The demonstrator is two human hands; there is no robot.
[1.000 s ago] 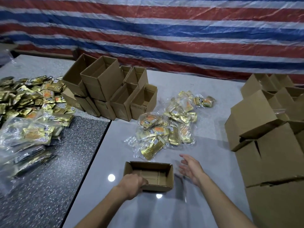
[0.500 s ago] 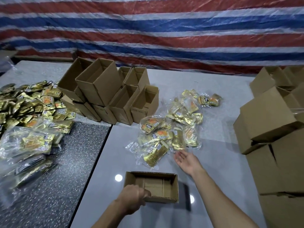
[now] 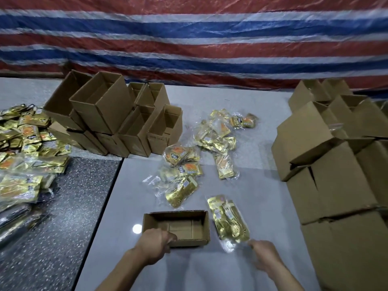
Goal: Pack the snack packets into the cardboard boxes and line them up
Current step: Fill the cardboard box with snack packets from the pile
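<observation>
Grey tabletop [image 3: 258, 192], with a striped red, white and blue tarp [image 3: 189, 38] behind. Near edge: small open brown cardboard box [image 3: 147, 224], upright, nothing inside. The left hand [image 3: 154, 245] grips its near wall. A clear plastic bag of gold snack packets [image 3: 227, 220] lies flat just right of the box; the right hand [image 3: 263, 256] pinches its near clear edge. Mid-table: loose bagged gold packets [image 3: 182, 164]. Back left: stacked open brown boxes [image 3: 105, 108], visible insides bare. Right: larger brown cartons [image 3: 336, 185], contents hidden.

Red-white-blue striped tarp [image 3: 189, 38] behind; pale grey table [image 3: 262, 196] abutting dark speckled table [image 3: 73, 206]
</observation>
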